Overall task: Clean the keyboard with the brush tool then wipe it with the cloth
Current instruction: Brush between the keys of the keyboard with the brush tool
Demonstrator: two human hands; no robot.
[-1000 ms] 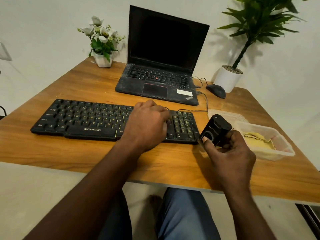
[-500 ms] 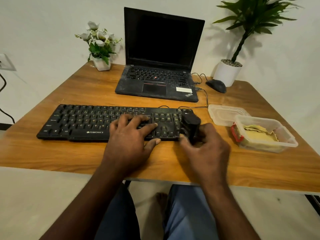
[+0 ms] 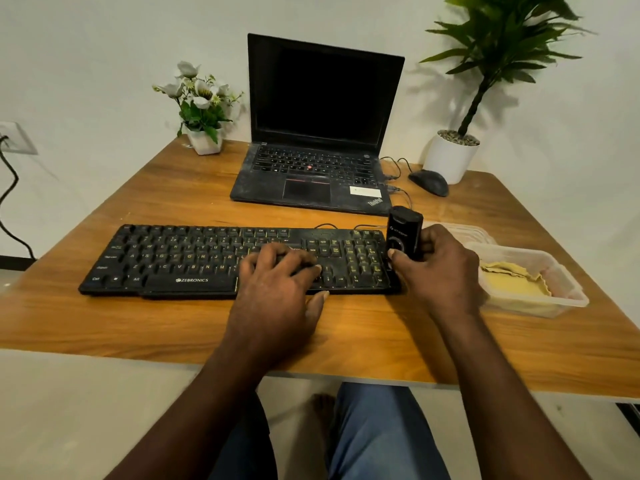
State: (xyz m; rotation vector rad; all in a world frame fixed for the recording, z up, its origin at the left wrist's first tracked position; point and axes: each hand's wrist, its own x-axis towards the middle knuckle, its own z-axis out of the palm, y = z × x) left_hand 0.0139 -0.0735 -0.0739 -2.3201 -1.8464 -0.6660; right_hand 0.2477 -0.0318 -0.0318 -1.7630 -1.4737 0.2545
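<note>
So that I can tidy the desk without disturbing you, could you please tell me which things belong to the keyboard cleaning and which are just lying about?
In use: Zebronics keyboard, under the left hand; black brush tool, gripped by the right hand; yellow cloth in the clear plastic tub.
Lying about: ThinkPad laptop; mouse; tub lid; white flowers; potted plant.

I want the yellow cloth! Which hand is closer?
Right. The right hand, gripping the brush tool, is beside the tub with the cloth; the left hand rests farther off on the keyboard.
</note>
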